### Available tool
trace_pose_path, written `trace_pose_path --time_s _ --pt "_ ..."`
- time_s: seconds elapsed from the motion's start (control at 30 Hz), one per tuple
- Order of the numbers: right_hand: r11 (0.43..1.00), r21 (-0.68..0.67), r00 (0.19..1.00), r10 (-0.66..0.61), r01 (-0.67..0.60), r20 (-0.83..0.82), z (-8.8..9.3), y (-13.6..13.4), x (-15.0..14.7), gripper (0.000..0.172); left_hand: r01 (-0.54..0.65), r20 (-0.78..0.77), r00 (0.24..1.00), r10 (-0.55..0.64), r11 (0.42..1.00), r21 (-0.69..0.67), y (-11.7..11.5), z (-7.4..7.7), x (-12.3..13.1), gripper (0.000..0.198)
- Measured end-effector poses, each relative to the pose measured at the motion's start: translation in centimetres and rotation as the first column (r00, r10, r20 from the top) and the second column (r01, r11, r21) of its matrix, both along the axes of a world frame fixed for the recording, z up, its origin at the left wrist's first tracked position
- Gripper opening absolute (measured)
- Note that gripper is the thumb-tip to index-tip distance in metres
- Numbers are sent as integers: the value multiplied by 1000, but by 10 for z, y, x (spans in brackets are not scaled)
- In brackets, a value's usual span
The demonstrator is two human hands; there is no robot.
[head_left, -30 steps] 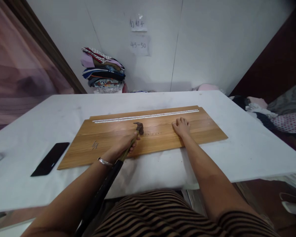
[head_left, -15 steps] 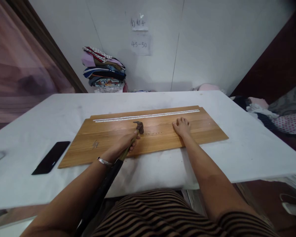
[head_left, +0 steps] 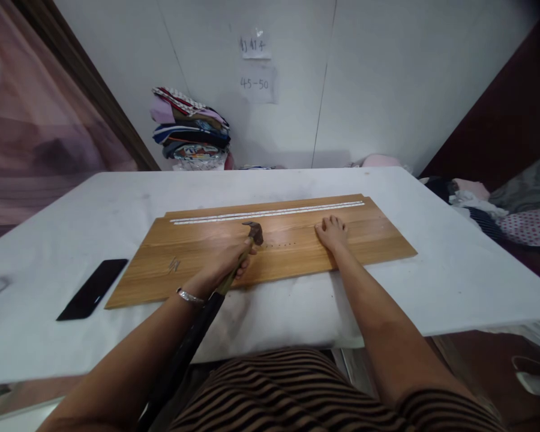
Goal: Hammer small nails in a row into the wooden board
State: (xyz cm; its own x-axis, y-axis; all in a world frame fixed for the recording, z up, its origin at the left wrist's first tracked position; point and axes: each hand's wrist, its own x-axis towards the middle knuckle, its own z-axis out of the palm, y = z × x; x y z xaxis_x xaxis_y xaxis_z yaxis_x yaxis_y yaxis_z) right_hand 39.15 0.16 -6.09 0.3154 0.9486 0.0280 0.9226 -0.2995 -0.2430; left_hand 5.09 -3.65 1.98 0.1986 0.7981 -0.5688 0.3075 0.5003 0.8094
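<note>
In the head view, we take the flat, wood-grained brown board (head_left: 292,263) as our landmark; it lies on a worktop (head_left: 409,291) draped in white cloth. Over the board's middle, our left hand (head_left: 231,259) is closed around a claw hammer (head_left: 210,315) with a dark metal head and a black-gripped handle, holding it close to the head; we cannot tell whether that head touches the board. The handle slopes back past the board's near edge along our forearm, below a silver bracelet (head_left: 189,296). Our right hand (head_left: 333,233) holds nothing and rests palm down on the board's right half, fingers slightly parted. Between the hands we see a row of small dark dots (head_left: 281,245) on the board. Thin grey nails (head_left: 174,264) lie loose on its left part, and two long white marked strips (head_left: 270,213) run along its far edge. Just beyond its left end lies a flat black phone-like slab (head_left: 92,289).
</note>
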Motion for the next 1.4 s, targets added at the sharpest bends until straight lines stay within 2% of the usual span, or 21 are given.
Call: trace_pose_path --time_s 0.17,0.57,0.87,1.13,1.4 --pt "1000 7 1000 1 -1 -3 -1 1 0 51 8 -40 999 -9 1000 -23 -3 6 6 45" --pt "1000 -3 1000 6 -6 -5 -2 1 2 55 -18 -79 997 14 999 -43 -3 7 4 45" --pt "1000 -10 1000 2 -2 16 -2 1 0 56 -13 -38 999 12 999 -29 0 6 1 46" --pt "1000 -8 1000 2 -2 4 -4 2 2 54 -7 -45 999 5 1000 -26 0 -1 0 47" --pt "1000 7 1000 2 -2 -14 -4 2 2 53 -8 -63 998 6 999 -39 -4 8 4 45"
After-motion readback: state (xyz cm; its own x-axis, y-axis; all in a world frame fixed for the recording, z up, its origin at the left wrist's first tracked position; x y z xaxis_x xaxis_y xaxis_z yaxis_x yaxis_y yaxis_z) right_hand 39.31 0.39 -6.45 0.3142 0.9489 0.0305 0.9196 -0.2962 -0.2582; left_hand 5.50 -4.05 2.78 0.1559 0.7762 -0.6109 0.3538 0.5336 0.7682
